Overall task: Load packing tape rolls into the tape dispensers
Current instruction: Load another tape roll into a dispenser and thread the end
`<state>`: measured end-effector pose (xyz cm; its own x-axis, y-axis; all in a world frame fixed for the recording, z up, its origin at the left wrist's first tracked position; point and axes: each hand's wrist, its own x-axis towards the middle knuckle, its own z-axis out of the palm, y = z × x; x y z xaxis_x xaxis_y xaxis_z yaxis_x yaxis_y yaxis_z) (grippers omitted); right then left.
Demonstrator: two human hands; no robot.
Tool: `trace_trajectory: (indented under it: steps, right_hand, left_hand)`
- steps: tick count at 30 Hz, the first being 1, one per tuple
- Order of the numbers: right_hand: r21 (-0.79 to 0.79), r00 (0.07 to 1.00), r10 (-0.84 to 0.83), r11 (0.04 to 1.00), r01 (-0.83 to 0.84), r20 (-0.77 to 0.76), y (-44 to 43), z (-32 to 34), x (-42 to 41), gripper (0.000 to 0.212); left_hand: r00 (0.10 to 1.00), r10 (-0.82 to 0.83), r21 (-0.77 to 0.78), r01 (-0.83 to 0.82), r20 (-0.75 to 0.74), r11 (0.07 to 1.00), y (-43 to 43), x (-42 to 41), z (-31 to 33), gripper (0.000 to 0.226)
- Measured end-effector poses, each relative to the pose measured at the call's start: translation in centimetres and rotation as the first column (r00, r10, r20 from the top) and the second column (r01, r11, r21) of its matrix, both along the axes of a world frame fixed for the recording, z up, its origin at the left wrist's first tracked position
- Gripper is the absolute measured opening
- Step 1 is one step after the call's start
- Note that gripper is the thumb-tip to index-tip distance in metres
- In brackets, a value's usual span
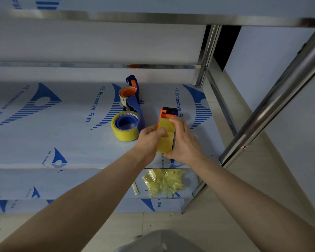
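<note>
- Both hands meet over the near right part of the shelf [65, 124], clamped on the same object from either side.
- The left hand [150, 138] has its fingers curled onto the left face of the yellow tape roll [166, 138], pressing against it.
- The right hand [185, 141] wraps round the right side of the orange dispenser [166, 113], with the fingers reaching over the roll's top edge.
- The roll sits in the dispenser, standing on edge between the two palms. The dispenser's orange and dark head sticks out beyond the fingertips, pointing away from the person.
- Just to the left of the left hand, a blue dispenser [137, 110] lies on the shelf. It carries a full yellow roll [125, 132] with its blue hub facing up.
- Behind that one and touching it lies a far dispenser [133, 82], blue with an orange hub and only a thin pale band of tape left.
- The shelf is covered in white film with blue print.
- On the lower shelf [80, 182], beneath the wrists, lie a crumpled yellowish wad [164, 182] and a pale strip [135, 188] beside it.
- A steel post [273, 99] rises at the right.
</note>
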<state>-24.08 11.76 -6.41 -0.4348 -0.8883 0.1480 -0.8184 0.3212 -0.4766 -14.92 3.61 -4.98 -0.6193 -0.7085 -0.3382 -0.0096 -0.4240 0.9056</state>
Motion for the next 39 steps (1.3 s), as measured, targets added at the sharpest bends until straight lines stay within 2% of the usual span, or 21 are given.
trace_trajectory:
  steps: [4,8,11,14,16,18,20,22,24,26,29,35,39]
  right_hand:
    - [0.02,1.0,-0.002,1.0,0.003,-0.009,-0.2,0.2,0.0,0.107]
    - [0.017,1.0,0.002,1.0,-0.002,-0.018,-0.3,0.1,-0.1,0.108]
    - [0.023,1.0,-0.005,1.0,0.005,0.002,-0.3,0.1,-0.1,0.108]
    - [0.029,1.0,0.008,1.0,-0.008,0.003,-0.2,0.1,-0.4,0.108]
    - [0.032,1.0,0.01,0.999,-0.01,0.019,-0.2,0.1,-0.4,0.109]
    - [0.043,0.997,0.015,0.999,-0.018,0.073,-0.3,0.6,-0.6,0.111]
    - [0.085,0.987,0.033,0.995,-0.047,0.16,-0.5,1.4,-1.2,0.111]
    - [0.118,0.956,0.037,0.99,-0.074,0.293,-0.7,2.8,-2.2,0.101]
    - [0.082,0.943,0.064,0.992,-0.096,0.326,-1.0,4.2,-3.0,0.078]
    - [0.057,0.976,0.133,0.988,-0.145,0.172,-1.3,5.3,-3.3,0.056]
    - [0.128,0.978,0.207,0.97,-0.205,-0.008,-1.9,6.3,-2.9,0.036]
    - [0.239,0.947,0.24,0.953,-0.188,-0.213,-3.5,7.7,-2.0,0.022]
    - [0.336,0.824,0.313,0.928,-0.16,-0.472,-4.1,7.8,-1.3,0.021]
  left_hand:
    - [1.0,0.002,0.007,-0.002,-0.003,1.0,0.1,0.0,-0.1,0.02]
    - [0.999,0.033,0.099,-0.029,-0.033,0.995,-0.3,0.1,0.0,0.005]
    - [0.997,0.073,0.094,-0.071,-0.014,0.993,-0.3,-0.3,-0.1,0.018]
    - [0.997,0.07,0.075,-0.069,-0.01,0.995,-0.5,-0.4,-0.5,0.019]
    - [0.999,0.027,0.058,-0.025,-0.032,0.998,-0.7,-0.1,-0.7,0.006]
    - [0.996,-0.062,0.024,0.064,-0.059,0.998,-0.7,0.2,-1.0,0.027]
    - [0.99,-0.121,-0.026,0.119,-0.067,0.993,-0.7,0.5,-1.1,0.038]
    - [0.982,-0.171,-0.069,0.165,-0.081,0.984,-1.0,0.6,-1.5,0.046]
    - [0.979,-0.184,-0.085,0.176,-0.09,0.981,-1.5,0.7,-1.5,0.044]
    - [0.979,-0.179,-0.085,0.171,-0.101,0.982,-1.8,0.7,-1.5,0.041]
    - [0.979,-0.179,-0.097,0.17,-0.092,0.981,-1.7,0.5,-1.7,0.038]
    - [0.987,-0.145,-0.102,0.138,-0.066,0.985,-1.6,0.7,-1.7,0.038]
    - [0.987,-0.149,-0.092,0.143,-0.06,0.985,-1.7,0.6,-1.7,0.035]
